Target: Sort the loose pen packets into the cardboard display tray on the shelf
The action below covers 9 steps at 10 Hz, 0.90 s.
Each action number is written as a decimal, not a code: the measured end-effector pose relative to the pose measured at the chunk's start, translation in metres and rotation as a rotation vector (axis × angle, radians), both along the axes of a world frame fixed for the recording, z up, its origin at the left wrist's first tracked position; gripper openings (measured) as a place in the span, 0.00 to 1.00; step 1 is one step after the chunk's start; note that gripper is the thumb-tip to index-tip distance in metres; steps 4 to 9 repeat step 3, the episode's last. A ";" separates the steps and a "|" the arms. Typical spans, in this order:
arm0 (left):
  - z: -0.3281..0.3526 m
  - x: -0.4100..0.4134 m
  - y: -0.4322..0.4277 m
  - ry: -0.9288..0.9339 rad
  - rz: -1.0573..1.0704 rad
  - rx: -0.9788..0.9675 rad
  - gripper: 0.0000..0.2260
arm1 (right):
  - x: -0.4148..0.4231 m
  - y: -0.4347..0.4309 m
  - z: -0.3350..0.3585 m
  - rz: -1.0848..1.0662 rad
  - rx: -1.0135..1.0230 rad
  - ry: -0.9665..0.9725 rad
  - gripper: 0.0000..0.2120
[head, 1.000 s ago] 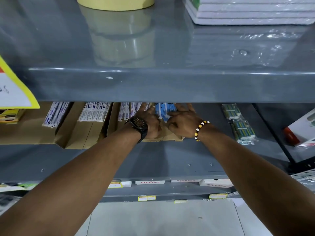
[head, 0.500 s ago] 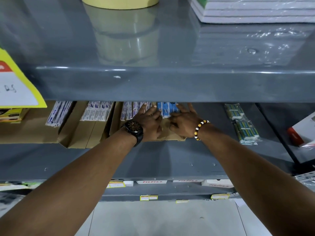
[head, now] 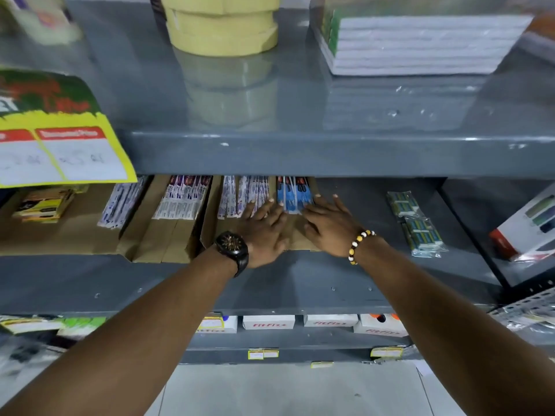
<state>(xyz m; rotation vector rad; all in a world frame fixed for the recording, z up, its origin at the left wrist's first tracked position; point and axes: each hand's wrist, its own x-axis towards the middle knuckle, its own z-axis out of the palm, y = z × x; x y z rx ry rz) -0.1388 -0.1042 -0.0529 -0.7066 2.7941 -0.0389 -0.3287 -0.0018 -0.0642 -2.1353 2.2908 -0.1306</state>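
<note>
Pen packets [head: 292, 195] lie in the cardboard tray [head: 210, 223], seemingly at its right end; another tray [head: 156, 238] sits left.

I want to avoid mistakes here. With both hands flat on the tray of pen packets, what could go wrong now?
1. The blue packets stand at the right end of the cardboard tray, by the right hand; a push may tip them out sideways.
2. The left hand lies partly over the white packets, so it may bend them.
3. The upper shelf edge hides the packet tops, so misplaced ones may go unseen.
</note>
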 end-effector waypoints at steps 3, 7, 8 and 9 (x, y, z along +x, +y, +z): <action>0.074 0.061 0.090 0.307 -0.154 -0.156 0.32 | 0.052 0.106 0.089 -0.025 -0.315 -0.227 0.25; 0.074 0.061 0.090 0.307 -0.154 -0.156 0.32 | 0.052 0.106 0.089 -0.025 -0.315 -0.227 0.25; 0.074 0.061 0.090 0.307 -0.154 -0.156 0.32 | 0.052 0.106 0.089 -0.025 -0.315 -0.227 0.25; 0.074 0.061 0.090 0.307 -0.154 -0.156 0.32 | 0.052 0.106 0.089 -0.025 -0.315 -0.227 0.25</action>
